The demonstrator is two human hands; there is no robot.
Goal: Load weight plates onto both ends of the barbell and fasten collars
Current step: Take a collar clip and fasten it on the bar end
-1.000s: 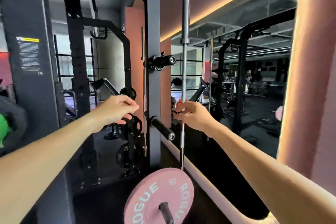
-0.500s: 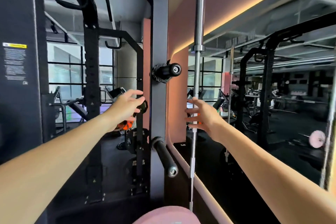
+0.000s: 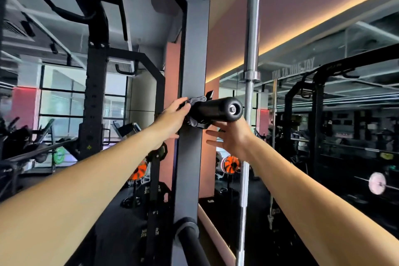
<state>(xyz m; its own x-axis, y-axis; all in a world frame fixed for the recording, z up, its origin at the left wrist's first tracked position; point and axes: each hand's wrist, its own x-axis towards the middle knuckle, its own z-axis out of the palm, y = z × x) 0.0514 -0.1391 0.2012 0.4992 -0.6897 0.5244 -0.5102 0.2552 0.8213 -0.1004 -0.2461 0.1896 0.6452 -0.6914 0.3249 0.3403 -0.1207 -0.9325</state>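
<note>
Here, nearest to me, two bare forearms stretch out from the bottom corners toward a dark rack post [image 3: 192, 54]. Low on that post a black peg [image 3: 190, 242] juts toward us.

Higher up, the left hand [image 3: 172, 117] reaches to the base of a second black peg [image 3: 216, 110] that sticks out of the post at about head height. A black collar [image 3: 195, 112] sits clamped around this peg, right against the post. The left hand's fingers [image 3: 183, 103] curl over the collar's near side and touch it; whether they truly grip it I cannot tell. The right hand [image 3: 233, 138] hangs just under the peg, palm turned inward, its fingers [image 3: 212, 137] spread and straight, pointing at the post and holding nothing; the thumb goes up behind the collar's underside, out of sight.

Just right of the peg a steel barbell [image 3: 251, 28] stands upright, its thick sleeve on top, and the right wrist crosses in front of its thin shaft.

Behind the post, plates [image 3: 154, 190] hang on a storage tree, and something orange [image 3: 138, 171] shows beside them. Farther off, a wall mirror [image 3: 323, 114] fills the right side, with a pink plate [image 3: 376, 182] on a bar reflected in it. Far left, windows [image 3: 62, 103] glow behind other racks.
</note>
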